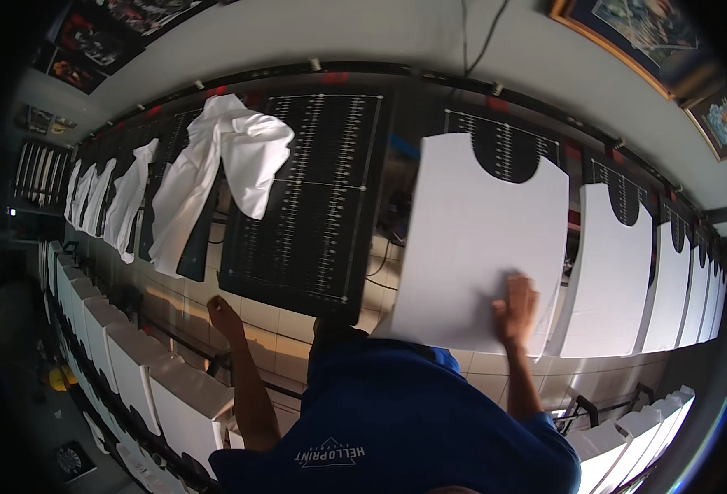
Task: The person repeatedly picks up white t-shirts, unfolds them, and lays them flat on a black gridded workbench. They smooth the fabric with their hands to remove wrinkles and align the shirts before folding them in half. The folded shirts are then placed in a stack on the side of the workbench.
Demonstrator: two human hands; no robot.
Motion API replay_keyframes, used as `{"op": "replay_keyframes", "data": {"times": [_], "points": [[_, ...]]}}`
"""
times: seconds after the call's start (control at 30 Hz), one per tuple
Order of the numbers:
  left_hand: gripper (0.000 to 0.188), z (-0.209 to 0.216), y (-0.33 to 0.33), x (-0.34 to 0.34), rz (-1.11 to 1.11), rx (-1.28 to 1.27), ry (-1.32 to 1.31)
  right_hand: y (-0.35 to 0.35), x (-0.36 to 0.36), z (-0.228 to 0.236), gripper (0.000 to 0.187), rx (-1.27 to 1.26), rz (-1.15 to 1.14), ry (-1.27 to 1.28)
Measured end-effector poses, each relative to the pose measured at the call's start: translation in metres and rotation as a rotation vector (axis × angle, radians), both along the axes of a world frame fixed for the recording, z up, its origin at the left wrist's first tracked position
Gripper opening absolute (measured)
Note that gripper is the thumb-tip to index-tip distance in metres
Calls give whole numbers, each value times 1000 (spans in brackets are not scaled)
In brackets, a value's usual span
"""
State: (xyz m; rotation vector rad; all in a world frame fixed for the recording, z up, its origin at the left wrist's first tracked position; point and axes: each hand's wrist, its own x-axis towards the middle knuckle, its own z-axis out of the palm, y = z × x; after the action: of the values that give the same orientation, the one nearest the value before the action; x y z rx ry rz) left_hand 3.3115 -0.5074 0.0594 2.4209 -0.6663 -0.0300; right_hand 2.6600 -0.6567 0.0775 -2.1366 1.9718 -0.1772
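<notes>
A white shirt panel (483, 239) with a scooped neck cutout lies smoothed over a black board, whose printed marks show through the neck opening. My right hand (518, 309) rests on the panel's near right part, fingers stretched out and a little apart. Off to the left, my left hand (223, 314) hangs over the gap in front of the boards, fingers curled and nothing seen in it. Between the two hands is a bare black board (318, 193) with white rows of marks. A crumpled white fabric piece (207, 165) drapes over its left edge and the neighbouring board.
More white panels (610, 272) lie on boards along the right. Further crumpled white pieces (128, 202) sit on boards at the left. Behind me runs another row of white-covered boards (124, 354). A dark rail (363, 68) borders the far side; cables (382, 272) hang between boards.
</notes>
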Motion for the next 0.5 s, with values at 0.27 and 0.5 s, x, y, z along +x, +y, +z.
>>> {"op": "replay_keyframes", "data": {"times": [0.27, 0.5], "points": [[54, 7, -142, 207, -279, 167, -511, -48, 101, -19, 47, -421, -444, -64], [10, 22, -135, 404, -237, 128, -611, -63, 542, 57, 37, -238, 394, -514]]}}
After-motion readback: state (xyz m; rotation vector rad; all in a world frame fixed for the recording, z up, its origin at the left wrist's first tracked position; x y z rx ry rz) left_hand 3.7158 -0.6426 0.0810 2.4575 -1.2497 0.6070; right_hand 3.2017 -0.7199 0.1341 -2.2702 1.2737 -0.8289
